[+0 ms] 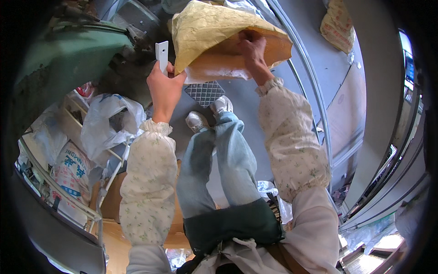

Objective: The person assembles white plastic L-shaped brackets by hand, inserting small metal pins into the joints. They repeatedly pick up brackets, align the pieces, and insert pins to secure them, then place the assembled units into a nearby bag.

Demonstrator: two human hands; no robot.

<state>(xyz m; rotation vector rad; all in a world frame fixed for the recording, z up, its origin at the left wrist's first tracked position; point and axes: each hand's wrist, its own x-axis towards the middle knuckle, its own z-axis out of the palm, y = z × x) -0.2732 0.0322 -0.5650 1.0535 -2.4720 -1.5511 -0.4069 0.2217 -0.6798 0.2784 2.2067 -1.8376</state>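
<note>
A large yellow paper sack (205,29) lies across the far middle with its mouth opened toward me, showing a brown inside. My left hand (165,91) is closed on the sack's lower left edge, thumb against the paper. A slim white rectangular device (162,55) stands up just above its fingers; I cannot tell whether the hand holds it. My right hand (253,48) reaches into the sack's mouth, fingers curled and partly hidden in shadow. Whatever they grip does not show. Pale, shiny material (216,74) shows along the sack's lower lip.
A metal rail (305,59) curves along the right. Left of me are a green machine body (68,59), a clear plastic bag (107,121), and a white printed sack (72,171) beside a tubular frame (68,194). A metal grate (204,93) lies by my feet. Another yellow sack (338,27) is far right.
</note>
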